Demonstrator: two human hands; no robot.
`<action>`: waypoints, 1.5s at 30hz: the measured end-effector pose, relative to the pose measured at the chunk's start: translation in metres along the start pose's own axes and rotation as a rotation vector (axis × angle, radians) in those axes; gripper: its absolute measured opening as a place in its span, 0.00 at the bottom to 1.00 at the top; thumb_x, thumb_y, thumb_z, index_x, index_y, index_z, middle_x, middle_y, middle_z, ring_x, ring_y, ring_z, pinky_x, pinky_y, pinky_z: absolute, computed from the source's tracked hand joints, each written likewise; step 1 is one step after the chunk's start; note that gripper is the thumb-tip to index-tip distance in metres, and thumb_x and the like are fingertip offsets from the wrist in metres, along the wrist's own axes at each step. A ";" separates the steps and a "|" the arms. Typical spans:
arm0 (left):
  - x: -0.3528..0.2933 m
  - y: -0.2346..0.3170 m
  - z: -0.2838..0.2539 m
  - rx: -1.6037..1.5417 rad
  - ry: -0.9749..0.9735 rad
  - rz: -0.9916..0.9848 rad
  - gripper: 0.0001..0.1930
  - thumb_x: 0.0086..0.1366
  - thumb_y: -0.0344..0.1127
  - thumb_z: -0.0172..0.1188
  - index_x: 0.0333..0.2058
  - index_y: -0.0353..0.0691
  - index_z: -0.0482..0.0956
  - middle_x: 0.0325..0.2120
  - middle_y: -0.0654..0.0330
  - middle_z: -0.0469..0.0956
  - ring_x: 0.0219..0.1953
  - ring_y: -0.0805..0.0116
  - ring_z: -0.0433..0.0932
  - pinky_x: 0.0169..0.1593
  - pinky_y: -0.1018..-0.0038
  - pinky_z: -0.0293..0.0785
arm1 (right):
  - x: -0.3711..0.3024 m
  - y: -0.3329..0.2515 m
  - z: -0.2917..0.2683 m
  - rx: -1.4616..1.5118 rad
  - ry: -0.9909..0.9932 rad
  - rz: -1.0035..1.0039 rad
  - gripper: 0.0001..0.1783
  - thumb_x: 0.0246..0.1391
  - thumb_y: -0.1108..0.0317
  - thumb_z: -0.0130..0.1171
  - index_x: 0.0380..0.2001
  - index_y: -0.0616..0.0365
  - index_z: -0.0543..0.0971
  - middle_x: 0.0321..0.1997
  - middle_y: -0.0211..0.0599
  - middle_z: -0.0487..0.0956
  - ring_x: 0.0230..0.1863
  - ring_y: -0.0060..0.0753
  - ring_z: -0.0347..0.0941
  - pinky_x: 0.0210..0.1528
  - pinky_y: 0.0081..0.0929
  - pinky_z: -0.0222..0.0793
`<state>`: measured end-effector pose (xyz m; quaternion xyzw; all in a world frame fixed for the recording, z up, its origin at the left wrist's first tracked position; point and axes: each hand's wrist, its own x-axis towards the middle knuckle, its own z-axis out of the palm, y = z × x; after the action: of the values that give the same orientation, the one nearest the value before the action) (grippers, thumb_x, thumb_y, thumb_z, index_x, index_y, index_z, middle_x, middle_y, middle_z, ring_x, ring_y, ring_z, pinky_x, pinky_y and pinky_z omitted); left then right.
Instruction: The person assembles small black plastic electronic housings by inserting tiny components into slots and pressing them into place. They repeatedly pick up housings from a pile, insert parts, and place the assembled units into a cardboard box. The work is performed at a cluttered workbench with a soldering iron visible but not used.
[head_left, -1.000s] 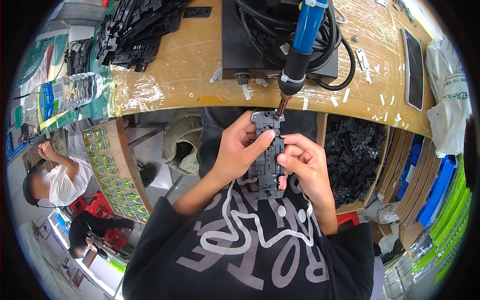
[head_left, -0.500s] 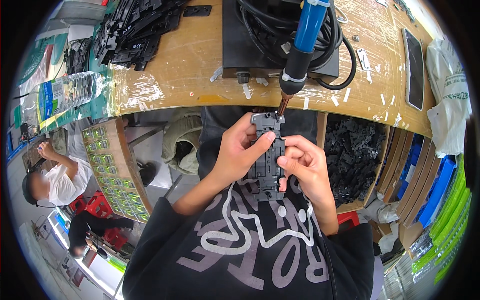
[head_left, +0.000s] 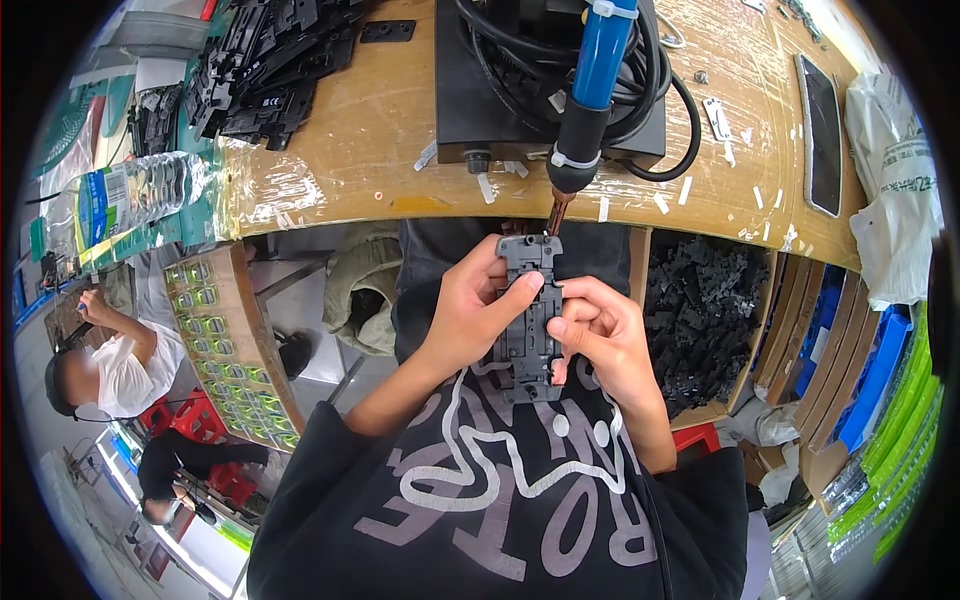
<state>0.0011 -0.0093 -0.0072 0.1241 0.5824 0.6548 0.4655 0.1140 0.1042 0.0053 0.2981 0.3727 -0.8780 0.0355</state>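
A long black plastic part point(head_left: 528, 345) with moulded slots and posts is held upright between both my hands, in front of my chest. My left hand point(head_left: 472, 310) grips its upper left side, thumb lying across its face. On the right edge, my right hand point(head_left: 608, 335) is closed, with thumb and curled fingers against the part. A blue-handled tool point(head_left: 597, 65), looking like a soldering iron, points down from above. Its copper-coloured tip point(head_left: 557, 212) ends at the part's upper right corner; whether they touch I cannot tell.
A black box point(head_left: 480, 110) with coiled cable stands behind the tool. Black plastic parts point(head_left: 270, 75) are piled at the far left, beside a water bottle point(head_left: 125, 200). On the right are a phone point(head_left: 820, 135) and a bin of small black pieces point(head_left: 700, 320). Two people work at left.
The black part has shifted slightly down, toward me, so the tip now overlaps less of its upper corner. Both hands keep their hold. The whole view has shifted a little.
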 end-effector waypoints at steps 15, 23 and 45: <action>-0.003 0.027 -0.035 0.252 -0.106 -0.059 0.19 0.54 0.31 0.53 0.45 0.35 0.62 0.24 0.64 0.70 0.22 0.84 0.66 0.24 0.89 0.61 | 0.002 -0.005 -0.015 -0.119 0.075 -0.027 0.12 0.44 0.80 0.52 0.35 0.69 0.67 0.16 0.34 0.71 0.12 0.25 0.69 0.12 0.17 0.64; 0.000 0.098 -0.104 1.037 0.629 0.485 0.14 0.50 0.27 0.55 0.38 0.40 0.72 0.26 0.64 0.71 0.28 0.77 0.67 0.31 0.83 0.62 | 0.018 0.023 -0.145 -0.135 0.625 -0.210 0.16 0.43 0.74 0.54 0.35 0.72 0.66 0.17 0.36 0.71 0.13 0.24 0.68 0.12 0.17 0.65; 0.022 0.125 -0.141 1.378 0.770 0.948 0.08 0.54 0.25 0.53 0.33 0.36 0.76 0.32 0.60 0.73 0.37 0.69 0.69 0.45 0.75 0.62 | -0.042 0.073 -0.320 0.337 1.521 -0.870 0.16 0.50 0.70 0.45 0.43 0.66 0.63 0.42 0.47 0.68 0.36 0.39 0.69 0.35 0.29 0.72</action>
<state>-0.1677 -0.0701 0.0531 0.3731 0.8466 0.2817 -0.2544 0.3285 0.2609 -0.1920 0.6336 0.2416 -0.4214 -0.6021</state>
